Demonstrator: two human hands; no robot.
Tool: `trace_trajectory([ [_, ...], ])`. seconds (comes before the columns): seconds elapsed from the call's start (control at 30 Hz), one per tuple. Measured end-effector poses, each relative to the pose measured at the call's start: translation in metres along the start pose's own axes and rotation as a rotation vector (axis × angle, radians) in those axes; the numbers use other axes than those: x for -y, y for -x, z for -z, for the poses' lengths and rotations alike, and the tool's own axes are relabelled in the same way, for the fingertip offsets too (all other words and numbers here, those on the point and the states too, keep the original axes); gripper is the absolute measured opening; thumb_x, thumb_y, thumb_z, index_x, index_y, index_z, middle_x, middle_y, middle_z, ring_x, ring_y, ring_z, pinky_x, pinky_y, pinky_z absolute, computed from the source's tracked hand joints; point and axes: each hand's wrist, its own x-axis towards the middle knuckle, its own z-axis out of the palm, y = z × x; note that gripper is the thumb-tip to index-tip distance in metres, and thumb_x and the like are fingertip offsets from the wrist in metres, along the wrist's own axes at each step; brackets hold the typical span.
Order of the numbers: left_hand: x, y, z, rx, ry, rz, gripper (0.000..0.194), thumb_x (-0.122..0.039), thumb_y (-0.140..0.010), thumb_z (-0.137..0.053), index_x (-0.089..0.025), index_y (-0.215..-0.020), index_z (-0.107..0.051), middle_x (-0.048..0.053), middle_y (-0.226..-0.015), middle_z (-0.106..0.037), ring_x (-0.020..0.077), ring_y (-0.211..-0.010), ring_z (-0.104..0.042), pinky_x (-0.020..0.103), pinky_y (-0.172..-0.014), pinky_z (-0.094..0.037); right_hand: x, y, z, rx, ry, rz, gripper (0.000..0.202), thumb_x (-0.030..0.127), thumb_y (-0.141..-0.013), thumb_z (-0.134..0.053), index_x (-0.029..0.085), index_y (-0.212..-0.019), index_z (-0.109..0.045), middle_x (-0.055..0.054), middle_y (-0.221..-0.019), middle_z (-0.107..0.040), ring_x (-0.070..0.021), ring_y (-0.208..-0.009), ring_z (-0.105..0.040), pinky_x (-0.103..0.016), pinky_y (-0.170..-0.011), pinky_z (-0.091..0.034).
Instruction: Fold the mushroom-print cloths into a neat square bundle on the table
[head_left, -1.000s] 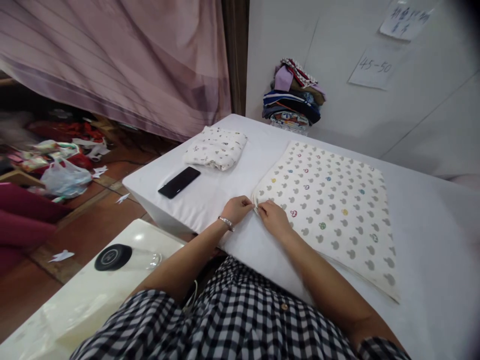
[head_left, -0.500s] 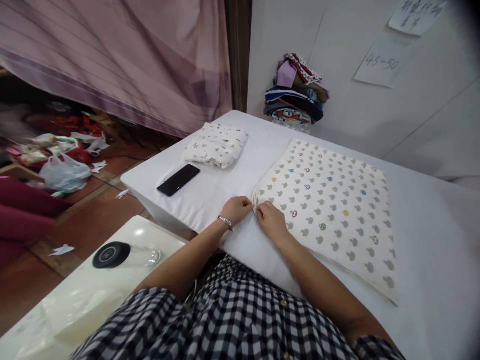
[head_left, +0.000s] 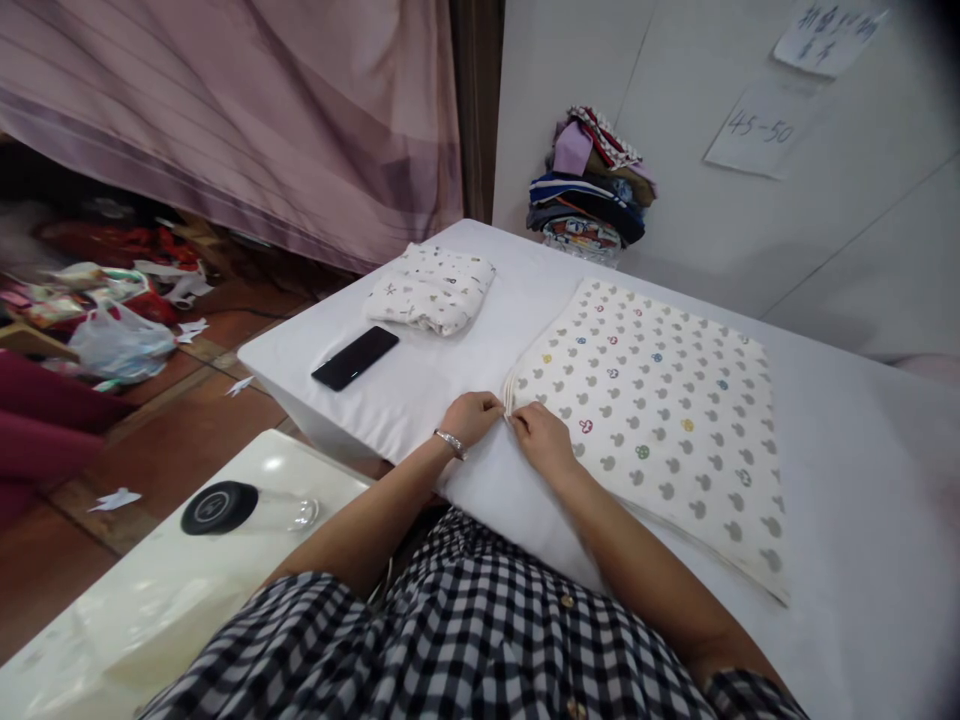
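A phone [head_left: 355, 358] and a folded patterned bundle [head_left: 431, 289] lie left of the mushroom-print cloth [head_left: 652, 400] — flat on the white table [head_left: 862, 480], the cloth's near edge partly behind the right forearm [head_left: 637, 548]. The left hand [head_left: 472, 417] (bracelet [head_left: 451, 443] at its wrist) and right hand [head_left: 543, 436] meet at its near-left corner — fingers [head_left: 490, 401] pinching the layered edge.

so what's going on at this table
A person has both hands at the near left corner of a large printed cloth, which lies spread flat on a white table. The left hand and the right hand meet there, fingertips pinching the edge, where layers show. To the left on the same table, a dark phone lies near a smaller bundle of printed cloth, folded up, which neither hand touches.
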Motion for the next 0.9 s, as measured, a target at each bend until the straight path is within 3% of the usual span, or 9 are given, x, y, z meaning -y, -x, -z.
trace_trajectory([
  [0.43, -0.005, 0.002, 0.001, -0.003, -0.035, 0.022, 0.02, -0.03, -0.077, -0.052, -0.022, -0.079, -0.07, 0.001, -0.077, -0.07, 0.0156, -0.074, -0.06, 0.024, -0.066, -0.042, 0.004, 0.001, -0.002, 0.013, 0.158, 0.032, 0.021, 0.031, -0.091, -0.043, 0.022, -0.087, -0.061, -0.004, -0.091, -0.06, -0.0161, -0.081, -0.057, -0.026, -0.063, -0.038],
  [0.67, -0.007, 0.003, 0.001, -0.007, -0.044, 0.044, 0.019, -0.03, -0.076, -0.053, -0.022, -0.077, -0.07, 0.0, -0.078, -0.07, 0.0147, -0.073, -0.06, 0.023, -0.063, -0.04, 0.009, -0.001, 0.001, 0.055, 0.265, 0.064, 0.022, 0.024, -0.089, -0.042, 0.018, -0.085, -0.063, -0.008, -0.089, -0.061, -0.0181, -0.08, -0.057, -0.027, -0.061, -0.037],
  [0.9, -0.005, 0.003, 0.001, -0.007, -0.03, 0.033, 0.021, -0.032, -0.077, -0.051, -0.022, -0.078, -0.07, 0.0, -0.079, -0.071, 0.0145, -0.073, -0.06, 0.023, -0.063, -0.04, -0.004, 0.0, 0.001, -0.062, 0.03, 0.007, 0.02, 0.02, -0.089, -0.043, 0.02, -0.085, -0.062, -0.002, -0.086, -0.062, -0.0135, -0.083, -0.056, -0.023, -0.071, -0.037],
])
